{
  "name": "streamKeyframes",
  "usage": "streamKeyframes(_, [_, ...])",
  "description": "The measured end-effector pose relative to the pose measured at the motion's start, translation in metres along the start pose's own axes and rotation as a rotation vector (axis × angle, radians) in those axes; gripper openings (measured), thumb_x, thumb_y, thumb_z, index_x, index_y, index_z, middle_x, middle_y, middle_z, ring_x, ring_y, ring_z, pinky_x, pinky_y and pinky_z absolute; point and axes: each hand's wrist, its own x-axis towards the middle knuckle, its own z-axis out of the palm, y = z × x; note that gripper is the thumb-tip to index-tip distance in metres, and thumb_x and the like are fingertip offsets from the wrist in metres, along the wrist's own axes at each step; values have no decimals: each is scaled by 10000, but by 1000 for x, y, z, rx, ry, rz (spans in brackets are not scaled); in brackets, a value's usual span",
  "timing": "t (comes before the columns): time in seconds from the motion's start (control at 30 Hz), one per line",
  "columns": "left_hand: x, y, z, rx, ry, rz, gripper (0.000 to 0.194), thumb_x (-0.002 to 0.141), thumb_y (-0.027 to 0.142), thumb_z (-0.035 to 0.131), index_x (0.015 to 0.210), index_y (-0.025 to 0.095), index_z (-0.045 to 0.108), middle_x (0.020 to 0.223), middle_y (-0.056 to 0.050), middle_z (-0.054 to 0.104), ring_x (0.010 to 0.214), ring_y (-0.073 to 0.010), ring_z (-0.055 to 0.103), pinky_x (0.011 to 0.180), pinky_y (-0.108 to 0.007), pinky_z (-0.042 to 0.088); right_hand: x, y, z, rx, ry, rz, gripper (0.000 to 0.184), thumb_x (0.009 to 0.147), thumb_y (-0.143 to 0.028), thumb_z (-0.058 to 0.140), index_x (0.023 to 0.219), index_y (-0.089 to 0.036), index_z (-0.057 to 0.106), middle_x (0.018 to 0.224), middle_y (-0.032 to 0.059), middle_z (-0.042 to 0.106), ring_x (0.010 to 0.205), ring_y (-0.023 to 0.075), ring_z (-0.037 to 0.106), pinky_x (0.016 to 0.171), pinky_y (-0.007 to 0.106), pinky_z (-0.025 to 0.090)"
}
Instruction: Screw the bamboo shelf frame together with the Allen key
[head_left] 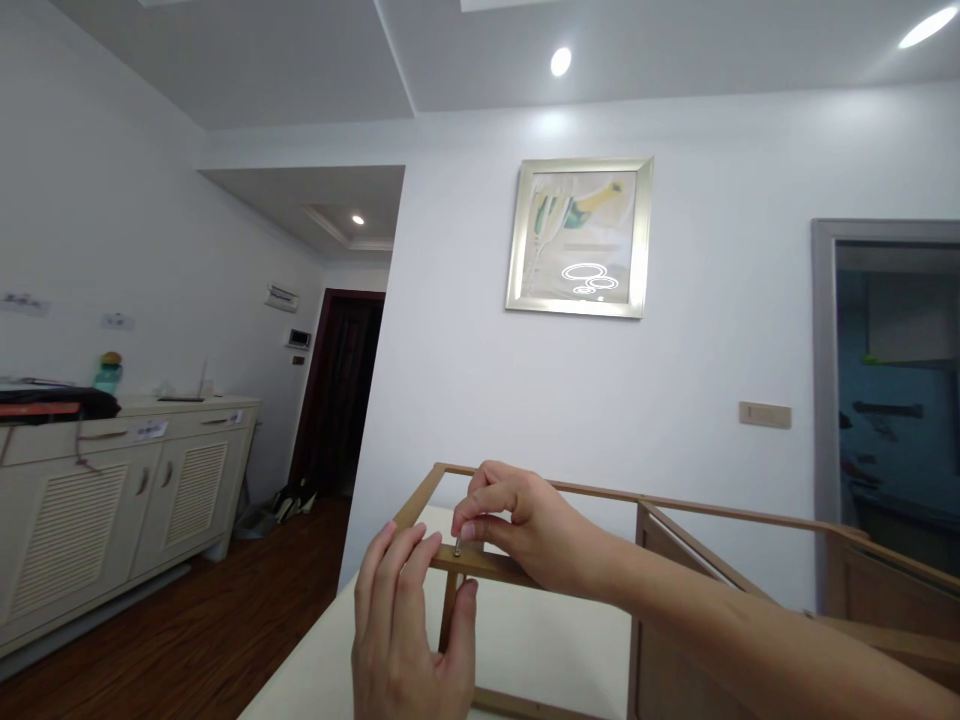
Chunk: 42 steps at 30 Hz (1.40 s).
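Note:
A brown wooden frame (pixel 420 497) with rails and posts stands on a white tabletop. My right hand (pixel 517 520) pinches a small metal screw (pixel 457 546) between thumb and fingertips. The screw is upright at the top face of the near rail, by the corner where a post meets it from below. My left hand (pixel 412 610) is around that corner, fingers over the rail's top and thumb against the post side. Whether the screw's lower end sits inside a hole cannot be made out.
The white tabletop (pixel 555 650) lies under the frame. Brown panels (pixel 675 600) fill its right part. At the left stands a white cabinet (pixel 127 520) with a green bottle (pixel 109 372) on it. A framed picture (pixel 517 240) hangs on the wall ahead; a doorway is at the right.

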Motion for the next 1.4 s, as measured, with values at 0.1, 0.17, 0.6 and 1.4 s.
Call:
streamKeyframes(0.1, [0, -2, 0, 2, -5, 7, 400, 850, 238, 650, 1226, 152, 545, 1184, -139, 623, 1270, -323, 496, 1043, -505, 439, 0, 3, -1, 12, -16, -12, 175, 870, -134, 625, 820, -231, 761, 847, 7, 577, 798, 127, 576, 771, 251, 469])
streamKeyframes(0.17, [0, -3, 1, 0, -5, 15, 399, 851, 240, 648, 1226, 146, 546, 1184, -144, 621, 1267, -324, 498, 1043, -508, 438, 1, 4, 0, 15, -9, -25, 160, 867, -145, 635, 814, -229, 761, 850, 6, 564, 787, 124, 574, 766, 250, 472])
streamKeyframes(0.6, [1, -4, -3, -34, -50, 13, 402, 865, 228, 632, 1249, 154, 540, 1204, -138, 619, 1268, -314, 497, 1037, -501, 451, 2, 16, 2, -50, -42, -223, 258, 852, -40, 517, 879, -178, 733, 820, 35, 680, 796, 139, 611, 748, 241, 482])
streamKeyframes(1.4, [1, -6, -4, -89, -22, -13, 442, 855, 227, 635, 1266, 163, 486, 1215, -133, 614, 1277, -286, 500, 982, -457, 484, 10, 2, -11, 26, -196, -114, 214, 918, -160, 563, 985, -201, 762, 1041, 63, 717, 948, 159, 646, 869, 289, 505])
